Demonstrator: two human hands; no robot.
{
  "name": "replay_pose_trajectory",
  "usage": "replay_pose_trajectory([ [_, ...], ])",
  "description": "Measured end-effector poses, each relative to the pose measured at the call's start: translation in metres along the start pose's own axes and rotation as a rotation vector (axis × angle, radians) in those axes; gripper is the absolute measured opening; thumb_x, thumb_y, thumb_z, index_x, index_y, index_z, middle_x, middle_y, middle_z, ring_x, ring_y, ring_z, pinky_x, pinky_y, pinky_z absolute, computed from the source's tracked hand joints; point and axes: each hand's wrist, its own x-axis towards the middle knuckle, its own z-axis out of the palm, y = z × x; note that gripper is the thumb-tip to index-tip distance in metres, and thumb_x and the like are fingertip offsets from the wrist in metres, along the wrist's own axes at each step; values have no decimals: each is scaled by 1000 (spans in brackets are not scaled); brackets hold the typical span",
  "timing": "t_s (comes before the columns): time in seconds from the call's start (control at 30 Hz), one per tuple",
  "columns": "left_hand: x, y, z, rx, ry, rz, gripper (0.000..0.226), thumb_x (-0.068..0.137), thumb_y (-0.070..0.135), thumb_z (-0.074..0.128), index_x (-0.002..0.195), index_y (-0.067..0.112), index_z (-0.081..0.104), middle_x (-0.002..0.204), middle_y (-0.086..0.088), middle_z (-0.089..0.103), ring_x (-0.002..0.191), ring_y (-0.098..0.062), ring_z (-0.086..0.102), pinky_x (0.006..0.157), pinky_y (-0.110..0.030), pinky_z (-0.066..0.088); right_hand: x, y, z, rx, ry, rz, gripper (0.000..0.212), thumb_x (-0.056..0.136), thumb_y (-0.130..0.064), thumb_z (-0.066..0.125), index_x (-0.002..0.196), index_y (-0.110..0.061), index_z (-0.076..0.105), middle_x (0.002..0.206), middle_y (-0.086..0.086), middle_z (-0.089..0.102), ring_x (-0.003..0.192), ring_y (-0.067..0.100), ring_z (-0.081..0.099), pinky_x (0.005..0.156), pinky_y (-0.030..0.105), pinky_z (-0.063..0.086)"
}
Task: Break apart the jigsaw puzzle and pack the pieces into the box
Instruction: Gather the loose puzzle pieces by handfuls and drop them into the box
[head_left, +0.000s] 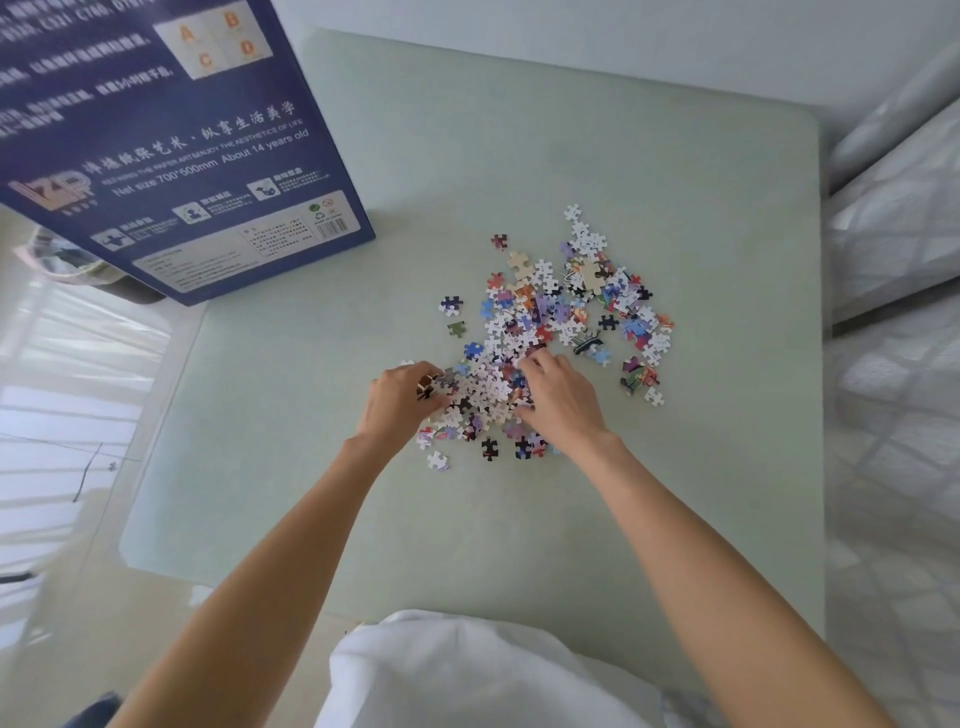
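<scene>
Pile of loose puzzle pieces (550, 322) at centre frame on the pale green tabletop (675, 182). Many lie white side up, others show colour. Pile runs from upper right of centre down to my hands. A few strays sit apart: a dark one (499, 241) above the pile, a green one (456, 328) to its left, several more along the lower edge.

My left hand (402, 397) is at the pile's lower left edge, grip curled in, fingers and thumb closed around a small clutch of pieces (434, 385). My right hand (558, 397) rests on the pile's lower right part, fingers bent down into the pieces; whether that grip has hold of any, I cannot tell. The two hands are near each other, pieces heaped between them.

Blue box (171, 145) fills the upper left of the frame, printed underside toward me, tilted, its lower corner reaching toward the tabletop, well apart from the pile. White cloth (467, 675) at bottom centre.
</scene>
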Motion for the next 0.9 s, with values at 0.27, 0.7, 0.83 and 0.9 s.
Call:
replay_pose_trajectory([
  [0.27, -8, -6, 2, -41, 9, -10, 27, 83, 19, 69, 110, 18, 66, 98, -4, 70, 82, -17, 60, 70, -22, 38, -16, 5, 7, 151, 148, 80, 26, 87, -20, 64, 110, -9, 63, 100, 3, 65, 82, 20, 61, 58, 24, 41],
  [0.7, -22, -17, -20, -136, 137, 45, 24, 81, 18, 72, 105, 19, 71, 78, -2, 72, 73, -17, 66, 66, -19, 39, -31, -8, -17, 553, 329, 279, 28, 84, -17, 68, 109, -10, 56, 75, 3, 65, 56, 20, 56, 54, 30, 46],
  [0.83, -29, -14, -41, -162, 148, 81, 22, 81, 19, 71, 104, 19, 71, 81, 2, 73, 72, -11, 66, 65, -12, 38, -30, -14, -21, 507, 315, 276, 29, 82, -12, 70, 109, -8, 60, 81, 4, 67, 55, 11, 52, 57, 19, 42],
  [0.9, -31, -13, -54, -169, 166, 93, 22, 81, 19, 71, 104, 19, 72, 85, 1, 73, 75, -13, 66, 66, -15, 38, -28, -22, -30, 509, 332, 256, 28, 82, -12, 70, 108, -8, 62, 78, 3, 66, 55, 11, 54, 56, 19, 44],
])
